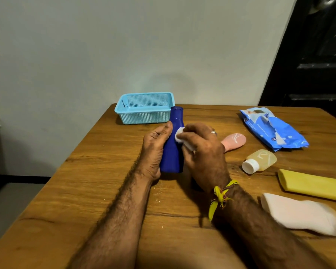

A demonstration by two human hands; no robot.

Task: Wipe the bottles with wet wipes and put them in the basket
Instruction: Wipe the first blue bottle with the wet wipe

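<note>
A dark blue bottle (174, 150) is held tilted above the wooden table (89, 187), its neck pointing away from me. My left hand (155, 150) grips its left side near the base. My right hand (202, 150) holds a folded white wet wipe (43, 136) against the bottle's right side, just below the neck. The light blue perforated basket (145, 108) stands behind the bottle near the table's far edge with nothing visible inside it.
To the right lie a small pink bottle (235, 140), a clear yellowish bottle with a white cap (260, 159), a yellow tube (314, 184) and a pale pink-white tube (301, 214). A blue wet wipe pack (273, 129) lies at the back right. A wall stands behind the table.
</note>
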